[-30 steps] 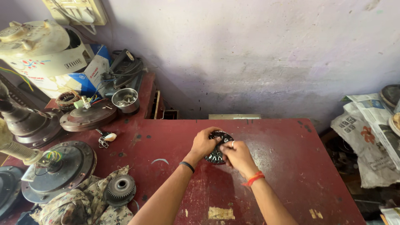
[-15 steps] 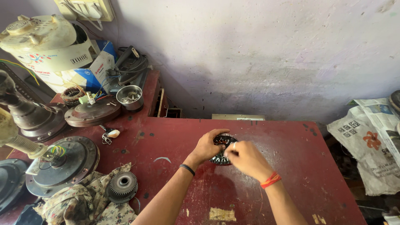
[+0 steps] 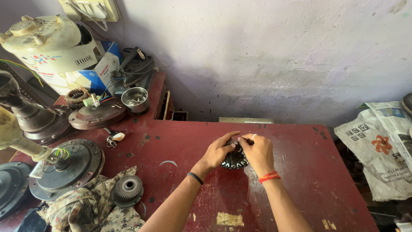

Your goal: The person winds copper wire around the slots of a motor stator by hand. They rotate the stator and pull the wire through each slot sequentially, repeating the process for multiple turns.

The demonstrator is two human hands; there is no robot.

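Both my hands are together near the middle of the frame, over the red table. My left hand and my right hand are closed around a dark round toothed part, which looks like a motor core with slots on the edge. The part lies flat on the table, and only its lower edge shows between my hands; the rest is hidden under my fingers. My left fingers press on its top from the left side, my right fingers cover it from the right, and the fingertips of both hands meet above it. I have a black band on the left wrist and a red thread on the right wrist.

In the lower left of the frame a grey gear-like rotor sits on a flowered cloth. Just left of it there is a round fan motor housing with coloured wires. In the upper left stands a small steel bowl, and beside it a brown round cover. At the right edge lies a newspaper, well apart from my hands
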